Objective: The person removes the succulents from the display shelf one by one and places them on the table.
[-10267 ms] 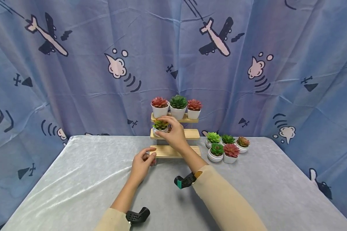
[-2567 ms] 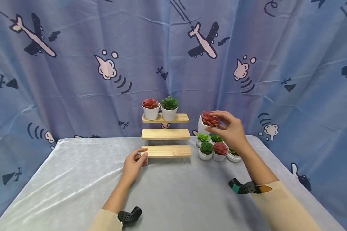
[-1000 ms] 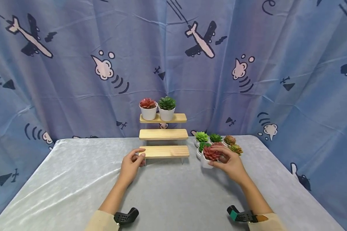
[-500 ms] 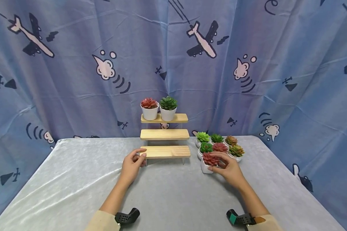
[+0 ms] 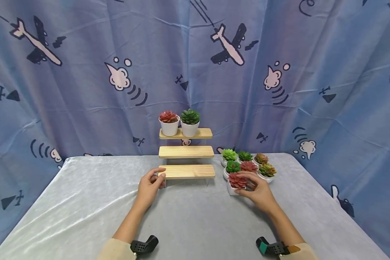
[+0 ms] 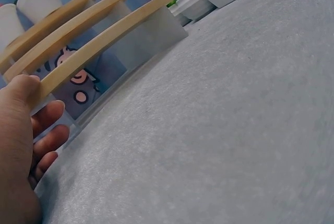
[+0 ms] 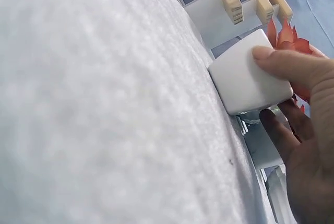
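Note:
My right hand (image 5: 259, 191) pinches a red artificial succulent in a white square pot (image 5: 237, 181), low at the front of a cluster of potted succulents. In the right wrist view the thumb lies against the white pot (image 7: 245, 78), whose base appears to meet the cloth. My left hand (image 5: 148, 186) grips the left end of the lowest board of a three-tier wooden stand (image 5: 186, 171). On the stand's top board are a red succulent in a round white pot (image 5: 169, 124) and a dark green succulent (image 5: 190, 123); its two lower boards are bare.
Behind the held pot sit a bright green succulent (image 5: 229, 155), a green one (image 5: 233, 167), another red one (image 5: 248, 167), a yellow-green one (image 5: 266, 170) and others. A pale cloth (image 5: 188, 220) covers the table. A blue patterned curtain (image 5: 149, 54) hangs behind.
The yellow-green succulent went from the middle board to the table cluster. The right-hand red succulent left the top board, and my right hand lowered it before the cluster. My left hand kept its grip.

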Motion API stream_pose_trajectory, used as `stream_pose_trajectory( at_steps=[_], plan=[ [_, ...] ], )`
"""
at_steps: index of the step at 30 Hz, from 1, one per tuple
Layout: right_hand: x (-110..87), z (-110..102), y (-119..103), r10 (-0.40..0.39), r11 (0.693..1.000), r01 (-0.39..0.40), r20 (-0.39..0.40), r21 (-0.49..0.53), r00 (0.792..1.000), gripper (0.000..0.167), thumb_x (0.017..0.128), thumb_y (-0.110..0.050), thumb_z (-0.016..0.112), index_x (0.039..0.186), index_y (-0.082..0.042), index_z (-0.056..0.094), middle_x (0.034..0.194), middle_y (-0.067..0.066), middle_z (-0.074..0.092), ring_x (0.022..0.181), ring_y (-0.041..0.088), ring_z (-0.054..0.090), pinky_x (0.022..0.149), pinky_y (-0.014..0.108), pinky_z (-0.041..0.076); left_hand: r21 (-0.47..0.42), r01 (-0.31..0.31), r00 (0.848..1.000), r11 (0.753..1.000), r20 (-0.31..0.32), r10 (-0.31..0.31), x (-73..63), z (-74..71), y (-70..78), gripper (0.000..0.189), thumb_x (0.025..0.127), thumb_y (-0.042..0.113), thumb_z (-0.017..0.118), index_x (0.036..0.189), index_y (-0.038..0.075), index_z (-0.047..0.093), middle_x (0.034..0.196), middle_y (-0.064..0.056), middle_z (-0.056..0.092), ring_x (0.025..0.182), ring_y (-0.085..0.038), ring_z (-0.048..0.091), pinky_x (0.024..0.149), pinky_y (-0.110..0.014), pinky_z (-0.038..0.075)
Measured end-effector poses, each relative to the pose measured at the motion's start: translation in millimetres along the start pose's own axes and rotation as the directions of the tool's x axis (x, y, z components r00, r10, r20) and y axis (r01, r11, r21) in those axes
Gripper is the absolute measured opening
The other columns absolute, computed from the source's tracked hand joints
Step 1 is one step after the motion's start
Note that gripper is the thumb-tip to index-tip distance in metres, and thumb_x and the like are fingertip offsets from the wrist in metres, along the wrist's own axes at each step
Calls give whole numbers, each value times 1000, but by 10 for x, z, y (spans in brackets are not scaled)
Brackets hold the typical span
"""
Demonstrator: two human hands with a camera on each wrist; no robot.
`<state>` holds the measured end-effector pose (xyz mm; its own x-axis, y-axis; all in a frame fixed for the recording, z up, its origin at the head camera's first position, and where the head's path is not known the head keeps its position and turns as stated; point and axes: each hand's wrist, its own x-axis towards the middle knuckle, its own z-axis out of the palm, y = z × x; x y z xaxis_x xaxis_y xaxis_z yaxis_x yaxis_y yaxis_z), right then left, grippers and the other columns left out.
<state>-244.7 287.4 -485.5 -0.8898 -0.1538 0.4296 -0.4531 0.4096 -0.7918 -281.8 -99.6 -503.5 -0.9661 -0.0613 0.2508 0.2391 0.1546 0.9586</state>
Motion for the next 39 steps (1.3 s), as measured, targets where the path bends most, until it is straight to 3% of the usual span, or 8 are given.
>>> stream_pose_trajectory(
  at_steps=[5,10,14,18,21,23,28,39],
  plan=[
    [29,-36,-112,71,994,-68,39,-85,997,49,82,-16,85,127,-11,67,134,13,62,117,-1,60,94,14,52,-16,4,1000,1000,-8,-4,4,11,2,23,97,18,68,119,9,71,70,-11,68,64,-10,64,66,-21,56],
    [63,-61,-306,87,970,-78,28,-229,996,50,85,-26,83,130,-12,66,134,9,64,120,26,63,99,37,57,-16,10,1000,1000,-7,-10,2,11,-1,22,97,18,69,117,10,72,70,-10,69,63,-11,64,65,-22,56],
    [115,-77,-495,38,951,-41,-17,-305,999,48,87,-27,81,130,-10,66,133,6,66,119,18,62,100,47,55,-11,9,1000,1000,-12,-9,0,5,-1,22,97,18,69,117,9,72,70,-12,69,63,-11,64,65,-22,56],
    [190,-101,-692,-6,956,1,-17,-292,1000,46,89,-24,80,131,-12,66,131,5,66,111,-2,60,96,33,57,-14,18,1000,1000,-4,-19,0,7,-17,23,97,18,69,118,10,72,72,-14,69,64,-11,64,65,-21,56],
    [296,-107,-835,-35,961,32,-4,-274,999,45,88,-23,80,131,-16,66,131,5,66,110,-6,59,94,24,56,-18,26,1000,999,6,-26,0,13,-25,23,98,18,68,119,10,71,73,-15,69,66,-11,64,66,-21,57],
    [395,-95,-927,-52,959,53,8,-277,999,45,88,-25,80,131,-19,66,133,4,65,113,-1,60,94,25,57,-19,26,1000,999,4,-26,-3,15,-18,23,98,17,68,119,10,71,73,-15,69,66,-11,65,66,-21,57],
    [667,-36,-1120,-78,962,89,52,-259,996,46,88,-25,80,132,-18,65,135,4,64,126,21,59,102,49,54,-15,24,1000,1000,-2,-24,-13,19,-1,23,98,18,68,119,10,71,73,-14,69,66,-11,64,66,-21,56],
    [1339,150,-1355,-79,979,97,106,-179,991,50,89,-21,79,135,-11,63,139,14,60,128,34,57,110,51,48,-19,22,1000,1000,-5,-22,-13,9,5,25,98,22,68,120,10,71,75,-17,70,66,-11,64,66,-21,55]
  ],
)
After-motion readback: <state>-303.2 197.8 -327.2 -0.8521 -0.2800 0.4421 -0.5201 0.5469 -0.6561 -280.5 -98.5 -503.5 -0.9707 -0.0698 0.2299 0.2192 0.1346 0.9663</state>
